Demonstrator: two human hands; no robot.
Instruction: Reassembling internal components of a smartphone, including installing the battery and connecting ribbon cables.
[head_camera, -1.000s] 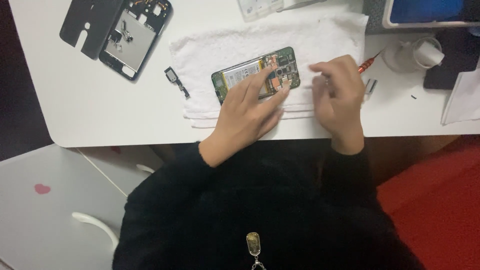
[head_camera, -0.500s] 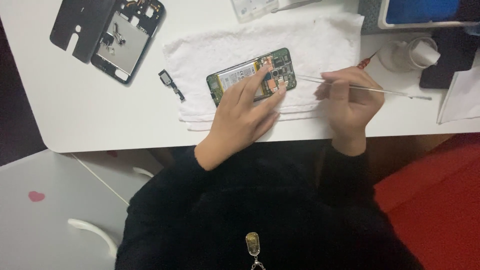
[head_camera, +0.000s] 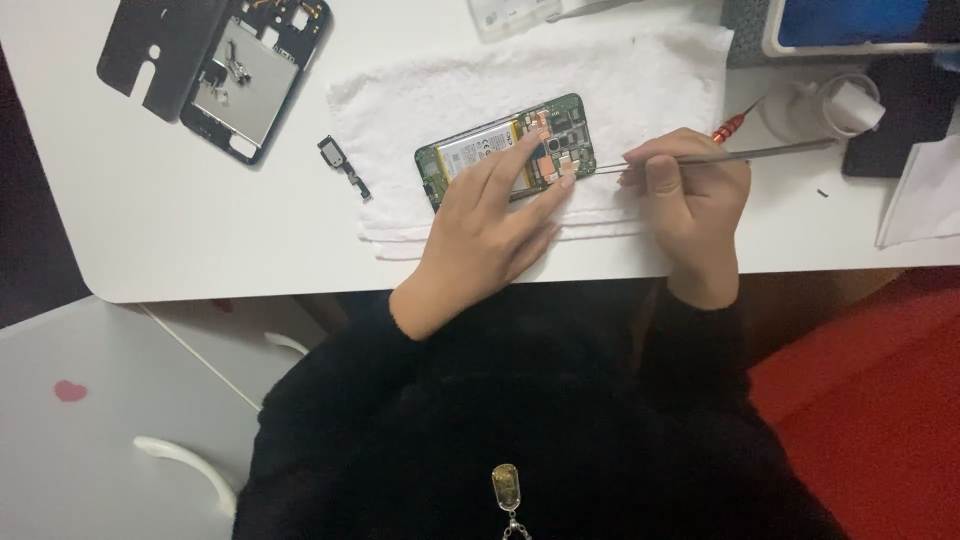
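Moved: tweezers (head_camera: 720, 155), now level, tips at phone's (head_camera: 505, 148) right edge; right hand (head_camera: 690, 195) grip closed on them. Left hand (head_camera: 490, 215) flat, fingers pinning phone, open on towel (head_camera: 400, 110), worktop (head_camera: 150, 220).

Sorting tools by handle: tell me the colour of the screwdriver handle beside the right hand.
Red, seen in the head view: screwdriver handle.

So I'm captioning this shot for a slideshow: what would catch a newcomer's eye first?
An opened phone, battery and circuit board bare, lies on a white towel at the table's middle. The left hand presses on it while the right hand holds metal tweezers toward its edge. A removed back cover sits top left.
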